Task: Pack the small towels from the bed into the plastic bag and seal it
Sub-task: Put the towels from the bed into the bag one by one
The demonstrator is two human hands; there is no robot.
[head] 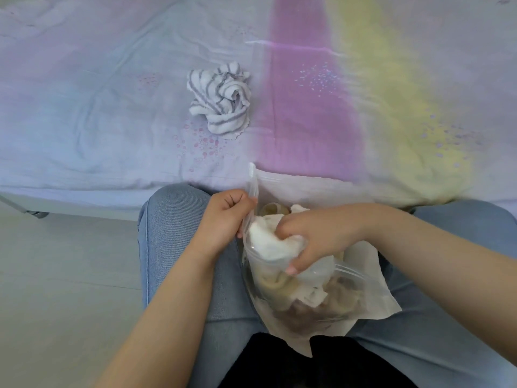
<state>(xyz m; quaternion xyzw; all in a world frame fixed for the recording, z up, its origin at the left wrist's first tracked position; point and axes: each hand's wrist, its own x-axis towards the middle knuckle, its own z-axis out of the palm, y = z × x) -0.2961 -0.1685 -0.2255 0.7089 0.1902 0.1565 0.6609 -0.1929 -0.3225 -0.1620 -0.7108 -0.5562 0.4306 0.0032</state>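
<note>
Two hands work at the mouth of the plastic bag (321,301), which rests on the person's lap just off the near edge of the bed (112,107). The right hand (321,236) has its grip closed around a white towel (268,242) and is pressing it down through the opening, fingers curled into the cloth. The left hand (223,219) pinches the bag's left rim by the zip strip and holds the mouth open and upright. Inside the bag, several rolled towels in cream and brownish tones already lie packed toward the bottom.

So the step in hand is stuffing, not sealing. One striped towel (219,98), white with grey lines and crumpled into a knot, remains near the middle of the bed, well apart from the bag. The next move likely calls for freeing the right hand and reaching forward across the near edge for it.

Little stands in the way; the sheet around that towel is bare. The bag looks fairly full, so the zip strip may need the contents pushed lower before it closes.
</note>
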